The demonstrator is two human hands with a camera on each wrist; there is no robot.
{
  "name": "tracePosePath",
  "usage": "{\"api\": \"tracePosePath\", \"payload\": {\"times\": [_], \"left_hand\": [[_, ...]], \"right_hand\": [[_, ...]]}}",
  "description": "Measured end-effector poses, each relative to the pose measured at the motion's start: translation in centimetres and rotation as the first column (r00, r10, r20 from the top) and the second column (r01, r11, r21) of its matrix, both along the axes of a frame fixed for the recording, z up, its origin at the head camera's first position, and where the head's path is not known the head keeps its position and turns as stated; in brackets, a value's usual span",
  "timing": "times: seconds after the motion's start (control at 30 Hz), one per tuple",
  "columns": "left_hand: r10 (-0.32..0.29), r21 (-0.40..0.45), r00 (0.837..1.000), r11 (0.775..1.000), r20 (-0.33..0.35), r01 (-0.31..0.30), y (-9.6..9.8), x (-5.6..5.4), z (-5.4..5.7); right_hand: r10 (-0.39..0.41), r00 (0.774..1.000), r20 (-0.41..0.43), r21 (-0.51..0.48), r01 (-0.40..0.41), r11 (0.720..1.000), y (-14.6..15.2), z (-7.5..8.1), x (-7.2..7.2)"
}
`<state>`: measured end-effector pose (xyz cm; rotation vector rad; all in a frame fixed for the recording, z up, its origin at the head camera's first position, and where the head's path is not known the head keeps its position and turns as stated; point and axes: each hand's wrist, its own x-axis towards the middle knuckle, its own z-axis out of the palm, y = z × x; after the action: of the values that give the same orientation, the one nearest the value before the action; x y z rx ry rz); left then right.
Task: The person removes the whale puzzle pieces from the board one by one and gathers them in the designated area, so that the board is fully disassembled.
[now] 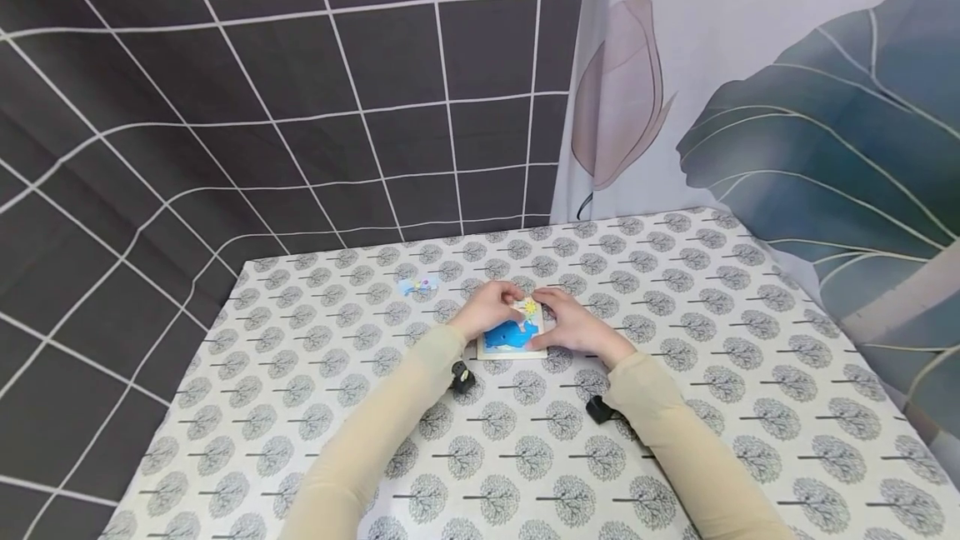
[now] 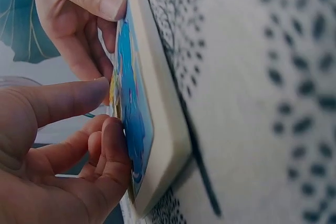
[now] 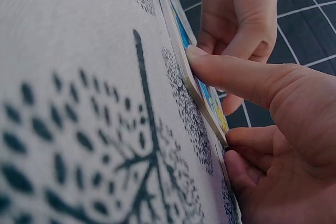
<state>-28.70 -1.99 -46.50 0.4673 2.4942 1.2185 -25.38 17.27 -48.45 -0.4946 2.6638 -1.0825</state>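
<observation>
A small wooden picture puzzle (image 1: 510,338) with a blue whale and a yellow sun lies on the table; its pale frame (image 2: 163,129) shows edge-on in the left wrist view. My left hand (image 1: 487,309) reaches over its far left part, fingers curled with the tips at the picture and the thumb (image 2: 79,98) stretched toward it. I cannot tell whether a piece is between them. On the other side, my right hand (image 1: 577,325) grips the puzzle's right edge, thumb (image 3: 226,69) on the near part and fingers (image 3: 252,140) at the far corner.
Farther back and left on the table lies a loose light-blue printed piece (image 1: 417,285) with coloured spots. A tree-patterned cloth (image 1: 315,390) covers the table. Behind it hang a dark gridded curtain (image 1: 390,140) and a leaf-printed curtain (image 1: 825,123). Black wrist devices (image 1: 462,377) sit under both sleeves.
</observation>
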Motion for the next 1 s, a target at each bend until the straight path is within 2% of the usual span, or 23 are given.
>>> {"api": "tracePosePath", "payload": {"times": [0.13,0.3,0.77,1.0], "left_hand": [[-0.019,-0.04,0.999,0.999,-0.038,0.017,0.0,0.1,0.1],[-0.028,-0.041,0.998,0.999,-0.063,0.026,0.1,0.2,0.1],[0.018,0.063,0.999,0.998,-0.045,-0.015,-0.4,0.0,-0.5],[0.047,0.11,0.998,0.993,-0.04,-0.042,-1.2,-0.8,-0.8]], "right_hand": [[-0.007,1.0,0.002,0.007,0.007,1.0,0.0,0.0,-0.1],[-0.014,1.0,0.017,0.011,0.014,1.0,0.0,0.0,0.1],[-0.015,1.0,0.012,0.011,0.014,1.0,-0.1,0.2,0.0],[-0.015,0.999,0.028,-0.002,0.015,1.0,-0.1,0.3,0.1]]}}
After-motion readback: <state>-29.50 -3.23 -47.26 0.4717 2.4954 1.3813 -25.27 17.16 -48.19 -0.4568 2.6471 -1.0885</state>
